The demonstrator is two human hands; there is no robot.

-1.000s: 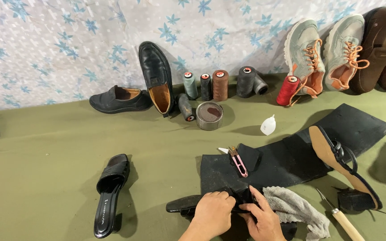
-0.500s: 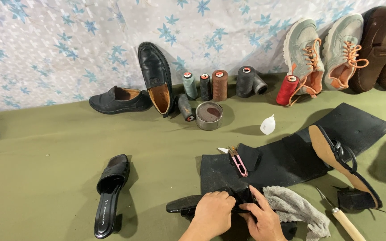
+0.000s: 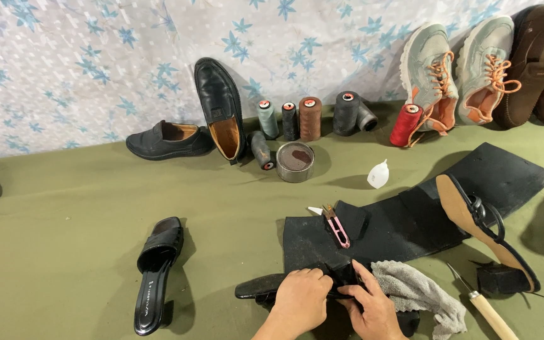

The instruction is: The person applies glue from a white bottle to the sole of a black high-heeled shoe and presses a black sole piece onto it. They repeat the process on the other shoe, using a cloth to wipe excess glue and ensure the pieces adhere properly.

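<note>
My left hand [image 3: 301, 300] and my right hand [image 3: 369, 306] both grip a black sandal [image 3: 260, 288] lying on its side at the bottom centre, its toe pointing left. My fingers press on its strap area near the middle. The sandal rests at the near edge of a black rubber sheet [image 3: 410, 220]. A grey rag [image 3: 413, 293] lies just right of my right hand. A small pink thread snipper [image 3: 336, 226] sits on the sheet just beyond my hands.
A matching black sandal [image 3: 155, 271] lies at left. A heeled sandal [image 3: 483, 233] and a wooden-handled tool [image 3: 483, 308] lie at right. Thread spools [image 3: 297, 119], a round tin [image 3: 294, 161], a glue bottle [image 3: 378, 174], black loafers [image 3: 220, 107] and sneakers [image 3: 458, 69] line the back wall.
</note>
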